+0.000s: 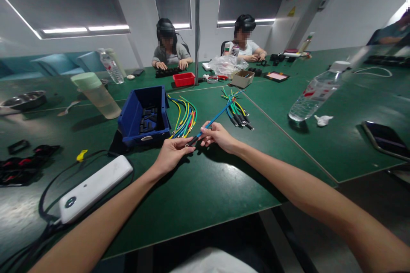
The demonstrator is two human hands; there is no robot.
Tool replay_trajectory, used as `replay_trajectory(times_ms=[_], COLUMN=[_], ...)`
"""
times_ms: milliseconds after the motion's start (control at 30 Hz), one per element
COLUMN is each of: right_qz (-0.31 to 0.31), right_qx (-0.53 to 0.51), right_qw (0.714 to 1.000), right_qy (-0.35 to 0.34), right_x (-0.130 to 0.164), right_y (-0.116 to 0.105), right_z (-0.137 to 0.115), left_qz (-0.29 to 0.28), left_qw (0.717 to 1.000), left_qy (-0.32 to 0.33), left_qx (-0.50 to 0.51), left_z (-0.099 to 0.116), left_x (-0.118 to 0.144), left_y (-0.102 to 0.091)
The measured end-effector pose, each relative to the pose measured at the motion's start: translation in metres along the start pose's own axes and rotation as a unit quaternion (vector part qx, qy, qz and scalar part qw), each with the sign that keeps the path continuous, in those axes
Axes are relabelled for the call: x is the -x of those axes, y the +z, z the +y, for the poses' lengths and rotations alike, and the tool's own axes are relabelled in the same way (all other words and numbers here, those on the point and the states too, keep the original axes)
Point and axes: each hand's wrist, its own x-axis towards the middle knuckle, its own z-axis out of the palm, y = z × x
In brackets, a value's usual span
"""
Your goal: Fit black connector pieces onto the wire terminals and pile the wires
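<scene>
At a green worktable (pixel 205 187), w/ a blue parts bin (pixel 144 115) just beyond, left hand (pixel 171 155) pinches the black end of a blue wire (pixel 214 120) while right hand (pixel 218 135) grips it mid-length, apparently steadying it; loose wires (pixel 185 121) lie nearby.

A green desk (pixel 198 187) carries a blue bin (pixel 144 115). Right of the bin lie coloured wires (pixel 185 120); left of it stands a pale cup (pixel 96 94); nearer than the bin lies a white power bank (pixel 94 187).
</scene>
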Motion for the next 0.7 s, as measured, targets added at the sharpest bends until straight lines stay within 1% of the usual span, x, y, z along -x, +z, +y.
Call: replay_trajectory(times_ms=[500, 700], right_qz=[0.019, 0.024], right_qx=[0.014, 0.006], right_qw=[1.000, 1.000], right_qy=[-0.004, -0.007], right_x=[-0.0002, 0.0004], right_y=[0.0011, 0.0020], right_z=[-0.0005, -0.0020], left_qz=[0.030, 0.055], left_qw=[0.999, 0.998], left_qy=[0.008, 0.010], left_qx=[-0.013, -0.021], left_z=[0.0002, -0.0004], left_x=[-0.0018, -0.0024], left_y=[-0.0029, -0.0041])
